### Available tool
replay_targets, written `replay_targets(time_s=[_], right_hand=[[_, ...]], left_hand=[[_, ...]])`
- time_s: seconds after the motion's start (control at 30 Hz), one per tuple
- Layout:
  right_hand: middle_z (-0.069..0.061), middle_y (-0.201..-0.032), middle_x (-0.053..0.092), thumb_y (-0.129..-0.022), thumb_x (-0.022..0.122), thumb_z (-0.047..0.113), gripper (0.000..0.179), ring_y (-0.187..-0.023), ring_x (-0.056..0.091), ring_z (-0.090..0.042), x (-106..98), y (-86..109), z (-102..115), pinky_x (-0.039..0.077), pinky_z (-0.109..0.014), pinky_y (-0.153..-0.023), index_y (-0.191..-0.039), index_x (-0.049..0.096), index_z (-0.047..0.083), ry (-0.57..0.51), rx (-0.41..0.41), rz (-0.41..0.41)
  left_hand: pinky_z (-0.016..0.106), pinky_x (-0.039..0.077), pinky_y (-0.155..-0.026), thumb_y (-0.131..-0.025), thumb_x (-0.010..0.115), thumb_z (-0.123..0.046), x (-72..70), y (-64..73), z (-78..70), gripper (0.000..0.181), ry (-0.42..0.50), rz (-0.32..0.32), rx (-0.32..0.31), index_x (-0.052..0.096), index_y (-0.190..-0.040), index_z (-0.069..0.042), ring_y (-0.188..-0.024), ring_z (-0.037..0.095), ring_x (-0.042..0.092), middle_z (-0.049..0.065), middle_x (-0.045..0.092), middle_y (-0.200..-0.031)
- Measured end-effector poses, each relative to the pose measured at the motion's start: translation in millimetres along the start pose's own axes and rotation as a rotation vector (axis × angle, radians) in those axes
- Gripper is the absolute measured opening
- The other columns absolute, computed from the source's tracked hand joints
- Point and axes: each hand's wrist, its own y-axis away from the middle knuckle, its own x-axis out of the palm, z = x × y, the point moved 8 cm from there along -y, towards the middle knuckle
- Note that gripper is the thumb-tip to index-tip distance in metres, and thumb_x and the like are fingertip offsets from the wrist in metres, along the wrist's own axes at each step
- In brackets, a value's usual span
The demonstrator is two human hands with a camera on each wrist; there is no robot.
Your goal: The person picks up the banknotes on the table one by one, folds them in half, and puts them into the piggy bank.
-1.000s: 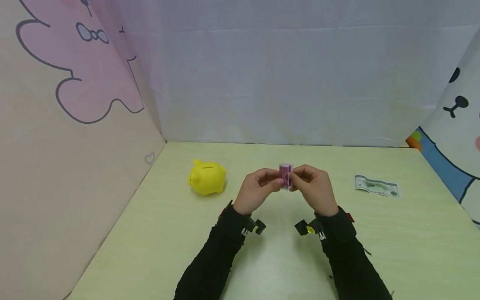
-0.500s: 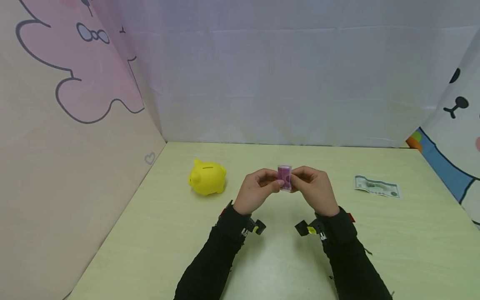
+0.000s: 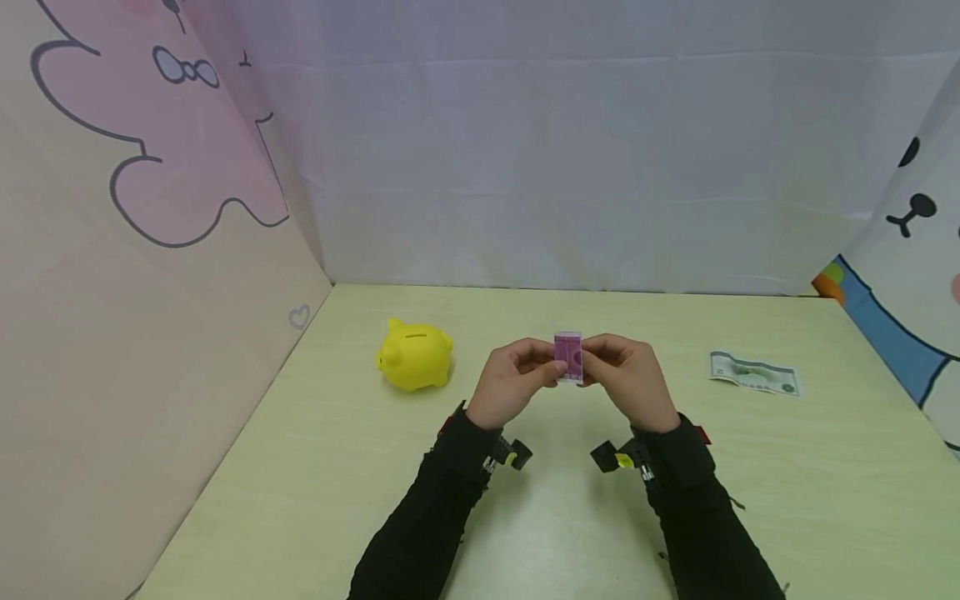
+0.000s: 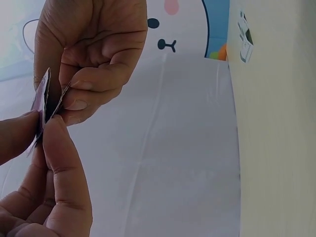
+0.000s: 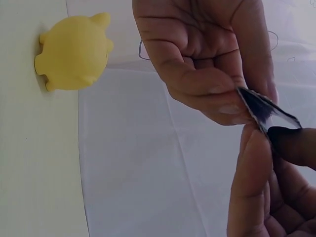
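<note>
A purple-pink banknote (image 3: 568, 352), folded small, is held up above the table between both hands. My left hand (image 3: 516, 380) pinches its left side, thumb in front. On the other side my right hand (image 3: 630, 377) pinches the note's right edge between thumb and fingers. From the left wrist, the folded banknote (image 4: 42, 101) appears edge-on, its layers standing apart in a narrow V. The right wrist view also shows a gap between the layers of the banknote (image 5: 264, 111). Parts of the note are hidden behind the fingertips.
To the left stands a yellow piggy bank (image 3: 415, 357) with a slot on top. A green banknote (image 3: 754, 372) lies slightly curled on the right of the pale table (image 3: 315, 467). A white cloth (image 3: 562, 167) hangs behind, with printed cloths at both sides.
The purple-pink banknote has shifted slightly left and down, and its front now faces the head camera more squarely. Both hands keep their pinch; the piggy bank and green banknote have stayed put.
</note>
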Motion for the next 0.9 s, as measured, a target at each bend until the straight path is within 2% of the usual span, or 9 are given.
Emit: replay_targets(time_s=[0.07,0.27,0.47,0.57,0.77,0.9], right_hand=[[-0.023,-0.103,0.07,-0.098,0.06,0.015,0.025,-0.074,0.067,-0.008,0,-0.1,0,0.058,-0.022,-0.071,-0.11,0.068,-0.006,0.0,0.004,0.007],[-0.02,-0.101,0.071,-0.099,0.058,0.017,0.028,-0.075,0.067,-0.008,-3,0.6,2,0.059,-0.023,-0.072,-0.111,0.068,-0.006,-0.021,-0.002,0.015],[0.004,-0.09,0.07,-0.1,0.056,0.018,0.031,-0.075,0.067,-0.007,-7,1.2,2,0.059,-0.023,-0.072,-0.113,0.066,-0.009,-0.067,-0.003,0.002],[0.012,-0.087,0.069,-0.101,0.055,0.018,0.033,-0.075,0.068,-0.006,-9,1.6,3,0.059,-0.022,-0.073,-0.114,0.065,-0.011,-0.093,-0.004,-0.008],[0.012,-0.085,0.068,-0.102,0.053,0.019,0.035,-0.076,0.069,-0.006,-11,2.4,5,0.059,-0.021,-0.075,-0.115,0.064,-0.011,-0.1,0.005,-0.019],[0.01,-0.087,0.07,-0.101,0.056,0.021,0.036,-0.076,0.069,-0.007,-10,2.9,7,0.059,-0.023,-0.074,-0.117,0.064,-0.01,-0.093,0.0,-0.018]], left_hand=[[0.027,0.058,-0.081,-0.094,0.065,-0.008,-0.2,0.0,0.1,0.024,0.001,-0.001,-0.003,0.065,-0.114,0.004,-0.094,0.039,0.065,0.024,0.067,-0.11],[0.027,0.058,-0.08,-0.093,0.066,-0.009,-1.1,-0.2,0.0,0.024,-0.004,-0.005,-0.018,0.065,-0.114,0.003,-0.086,0.023,0.067,0.024,0.067,-0.11],[0.027,0.059,-0.081,-0.093,0.066,-0.009,-2.0,0.1,0.0,0.023,-0.005,-0.014,-0.027,0.066,-0.113,0.003,-0.088,0.026,0.067,0.022,0.067,-0.11],[0.028,0.059,-0.081,-0.093,0.066,-0.01,-2.4,0.1,-0.5,0.023,-0.014,-0.019,-0.028,0.066,-0.113,0.002,-0.087,0.026,0.068,0.021,0.068,-0.109],[0.028,0.059,-0.082,-0.094,0.066,-0.011,-2.8,0.0,0.7,0.023,-0.02,-0.023,-0.05,0.066,-0.113,0.001,-0.094,0.038,0.066,0.018,0.069,-0.109],[0.028,0.059,-0.082,-0.094,0.066,-0.011,-2.9,0.1,0.5,0.023,-0.025,-0.024,-0.048,0.066,-0.113,0.0,-0.088,0.027,0.068,0.018,0.069,-0.109]])
